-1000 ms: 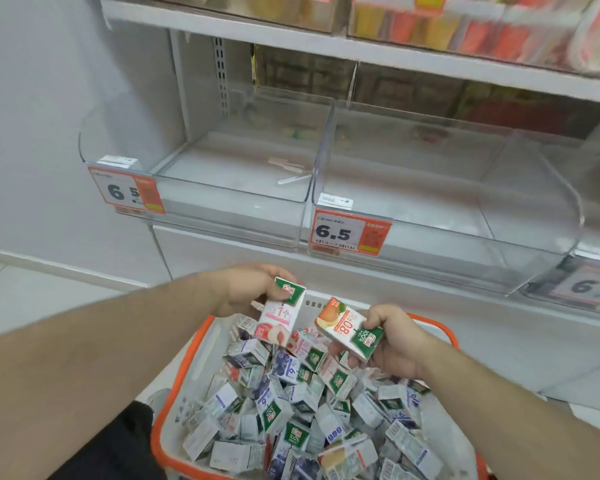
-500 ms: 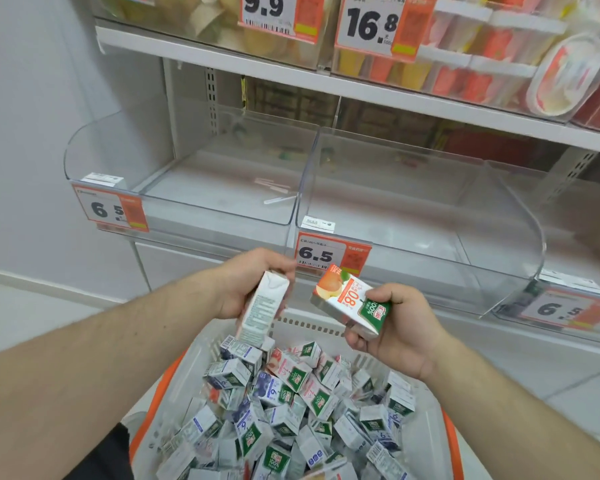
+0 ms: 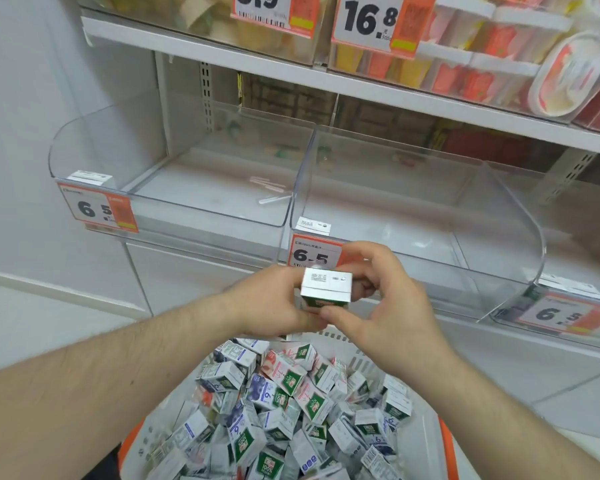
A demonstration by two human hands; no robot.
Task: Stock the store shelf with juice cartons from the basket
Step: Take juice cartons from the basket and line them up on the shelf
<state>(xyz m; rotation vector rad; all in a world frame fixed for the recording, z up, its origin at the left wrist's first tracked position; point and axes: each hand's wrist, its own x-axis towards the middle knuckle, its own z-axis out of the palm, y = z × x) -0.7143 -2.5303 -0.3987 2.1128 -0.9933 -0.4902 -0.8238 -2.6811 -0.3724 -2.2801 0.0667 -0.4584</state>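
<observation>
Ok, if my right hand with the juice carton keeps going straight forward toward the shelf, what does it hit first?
Probably the clear front wall of the middle shelf bin, near its 6.5 price tag. The right hand looks level with that wall, though depth is hard to judge.

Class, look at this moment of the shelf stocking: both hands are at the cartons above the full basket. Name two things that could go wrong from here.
1. Both hands, left and right, pinch the juice cartons together; a loose one could slip back into the basket.
2. The clear bin has a raised front wall; cartons carried low might knock it or the 6.5 price tag.
</observation>
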